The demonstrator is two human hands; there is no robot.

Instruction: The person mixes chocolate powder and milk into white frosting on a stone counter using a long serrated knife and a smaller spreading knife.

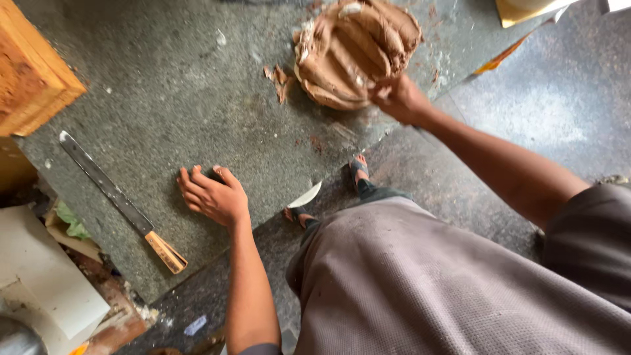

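Grey cloth of the person's garment fills the lower right of the view, nearest the camera, with two sandalled feet showing past its hem on the dark floor; beyond them lies the tabletop, a slab of speckled grey-green stone whose near edge runs slantwise from lower left to upper right; the left hand rests palm down on this tabletop close to its near edge, fingers spread and flat, its grip apart and closed on nothing; the right hand reaches across to the far right part of the tabletop, where a large lump of brown clay sits, ridged with deep finger grooves; the hand touches the lump at its near lower side, fingers pressed against the clay, though whether its grip is clamped on a piece or only pushing I cannot tell; small clay crumbs lie just beside the lump on its left; a long knife with a flat metal blade and a pale wooden handle lies on the left part of the tabletop, well apart from the clay and near the left hand, its handle pointing toward the near edge; a wooden block stands at the far left corner; white slabs and scraps lie off the tabletop at lower left.
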